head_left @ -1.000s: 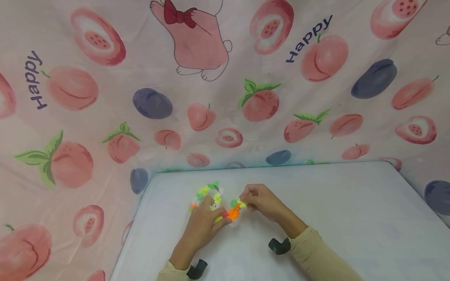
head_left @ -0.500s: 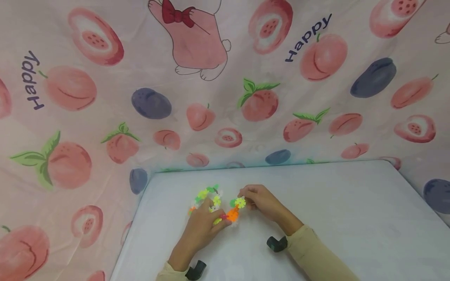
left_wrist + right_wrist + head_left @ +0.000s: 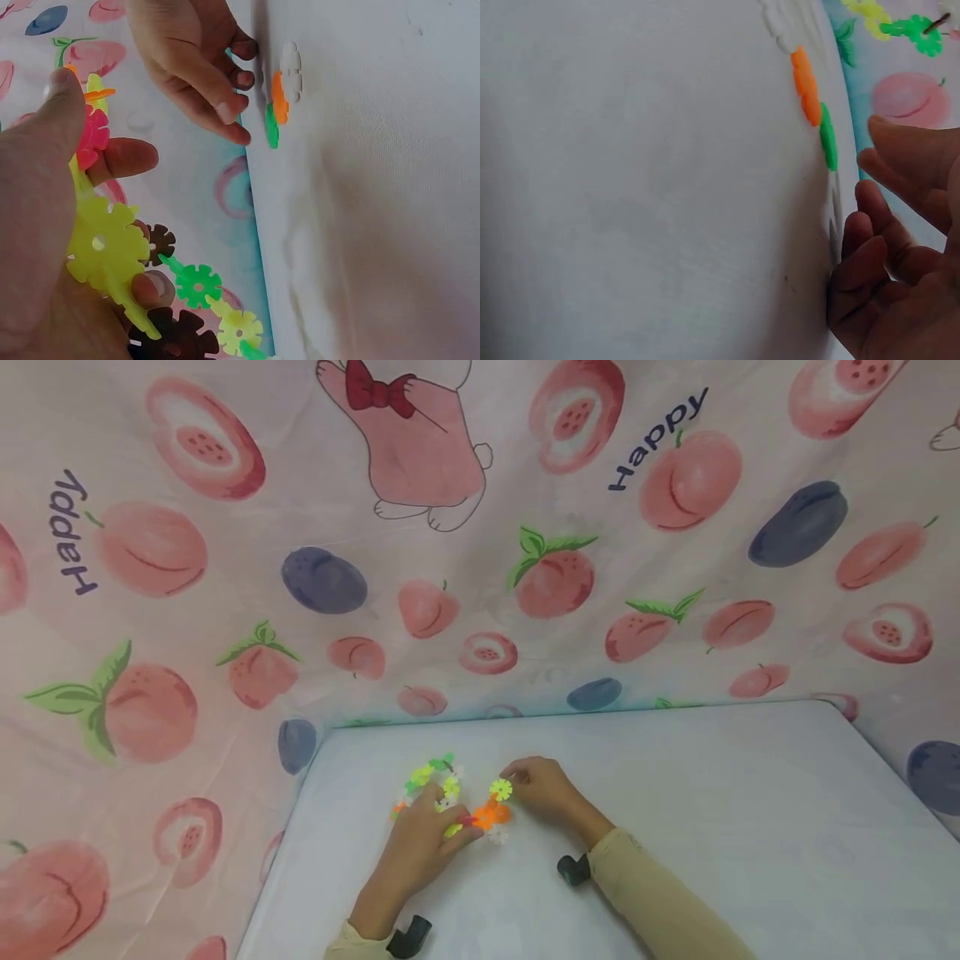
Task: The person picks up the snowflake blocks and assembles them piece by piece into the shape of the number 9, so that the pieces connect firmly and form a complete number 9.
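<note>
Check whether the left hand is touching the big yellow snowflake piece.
Touching: the left wrist view shows the left hand gripping the yellow snowflake piece between thumb and fingers.

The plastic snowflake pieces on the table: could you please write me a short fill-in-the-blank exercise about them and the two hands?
1. The left hand grips a chain of snowflake pieces whose largest disc is ____ in colour.
2. The orange piece on the table sits between a green piece and a ____ one.
3. The wall cloth carries the printed word ____.

Missing words: yellow; white; Happy
</note>
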`<state>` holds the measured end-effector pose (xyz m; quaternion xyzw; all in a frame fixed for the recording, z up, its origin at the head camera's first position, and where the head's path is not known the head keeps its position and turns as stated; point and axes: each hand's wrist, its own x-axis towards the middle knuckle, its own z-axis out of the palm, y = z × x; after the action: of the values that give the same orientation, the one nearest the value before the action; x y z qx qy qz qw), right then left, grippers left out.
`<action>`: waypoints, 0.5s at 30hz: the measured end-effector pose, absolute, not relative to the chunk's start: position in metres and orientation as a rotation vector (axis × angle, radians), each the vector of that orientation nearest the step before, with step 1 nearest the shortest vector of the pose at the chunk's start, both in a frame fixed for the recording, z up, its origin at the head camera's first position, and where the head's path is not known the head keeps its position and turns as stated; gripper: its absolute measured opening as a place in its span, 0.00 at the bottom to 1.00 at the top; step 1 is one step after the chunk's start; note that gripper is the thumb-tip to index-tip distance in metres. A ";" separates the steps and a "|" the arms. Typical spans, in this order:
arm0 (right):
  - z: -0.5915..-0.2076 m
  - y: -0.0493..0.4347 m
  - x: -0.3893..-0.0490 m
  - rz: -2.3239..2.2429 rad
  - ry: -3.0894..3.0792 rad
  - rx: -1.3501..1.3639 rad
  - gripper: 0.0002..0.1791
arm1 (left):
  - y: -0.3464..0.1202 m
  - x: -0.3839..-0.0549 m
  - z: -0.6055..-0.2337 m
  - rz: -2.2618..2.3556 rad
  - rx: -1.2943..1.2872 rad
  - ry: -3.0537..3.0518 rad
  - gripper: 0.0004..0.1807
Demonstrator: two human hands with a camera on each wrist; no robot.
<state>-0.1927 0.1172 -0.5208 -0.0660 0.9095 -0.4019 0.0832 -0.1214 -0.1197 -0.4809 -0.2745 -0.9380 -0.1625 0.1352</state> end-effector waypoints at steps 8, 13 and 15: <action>-0.525 0.111 -0.198 -0.964 2.803 -0.284 0.12 | -0.121 -0.121 -0.480 -0.480 -0.775 -2.761 0.15; -0.527 0.110 -0.198 -0.929 2.807 -0.273 0.13 | -0.122 -0.121 -0.481 -0.485 -0.768 -2.768 0.16; -0.527 0.110 -0.198 -0.932 2.809 -0.278 0.13 | -0.123 -0.121 -0.482 -0.486 -0.766 -2.767 0.16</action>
<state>-0.1981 0.1105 -0.5270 -0.0931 0.9416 -0.3123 0.0847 -0.1207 -0.1228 -0.4822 -0.2613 -0.9440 -0.1659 0.1145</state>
